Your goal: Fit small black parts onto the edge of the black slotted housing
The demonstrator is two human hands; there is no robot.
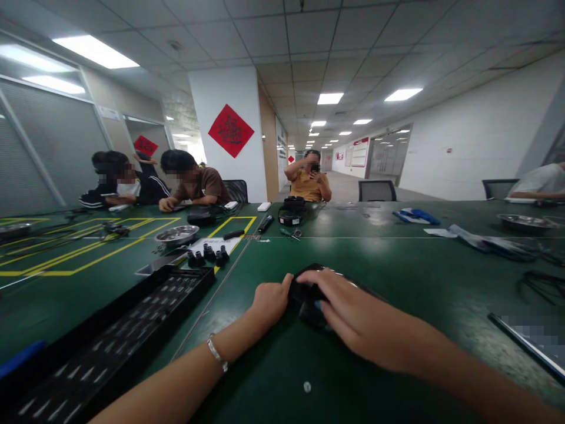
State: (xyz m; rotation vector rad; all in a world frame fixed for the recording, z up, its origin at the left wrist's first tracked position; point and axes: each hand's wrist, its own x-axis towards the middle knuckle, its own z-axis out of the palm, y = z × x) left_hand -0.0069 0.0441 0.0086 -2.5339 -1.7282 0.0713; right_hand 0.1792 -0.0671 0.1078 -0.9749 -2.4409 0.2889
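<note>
Ahead of me on the green table, a glossy black object (312, 317) with rounded edges lies between my hands; I cannot make out its kind. My left hand (271, 301) is closed at its left end, thumb pressed against the edge and a silver bracelet on the wrist. From the right, my right hand (348, 309) reaches over it and grips it with thumb and fingers. A small bluish spot shows by the right thumb tip. Part of the object is hidden beneath the right hand.
To the left stands a long black tray (132, 330) holding rows of small pale pieces. Beyond it are several black cylindrical parts (207, 254) and a metal bowl (176, 235). A small clear piece (307, 387) lies near me, a tablet-like device (529, 344) at right. Several people sit around.
</note>
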